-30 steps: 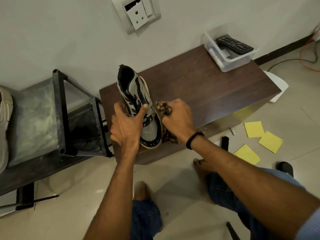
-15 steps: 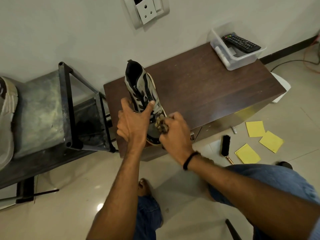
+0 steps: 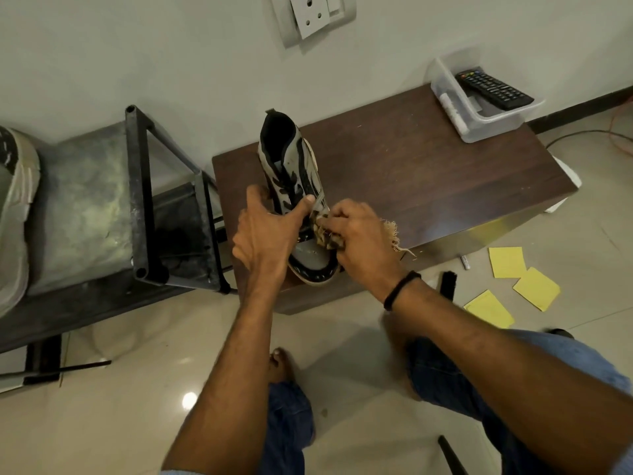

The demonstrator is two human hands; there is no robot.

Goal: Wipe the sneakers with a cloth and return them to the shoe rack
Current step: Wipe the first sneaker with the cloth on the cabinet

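Sneaker [image 3: 294, 173], long axis 11–5 o'clock, toe at 5; L hand [image 3: 263, 238] grips midfoot, R hand [image 3: 363, 241] clutches cloth [image 3: 323, 236].

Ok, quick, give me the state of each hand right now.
Left hand: grips the sneaker, thumb over its laces.
Right hand: holds the cloth, pressed against the sneaker.

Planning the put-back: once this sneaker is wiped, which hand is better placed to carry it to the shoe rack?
Left, probably. The left hand has its grip on the sneaker, and the shoe rack stands on that side. The right hand is busy holding the cloth.
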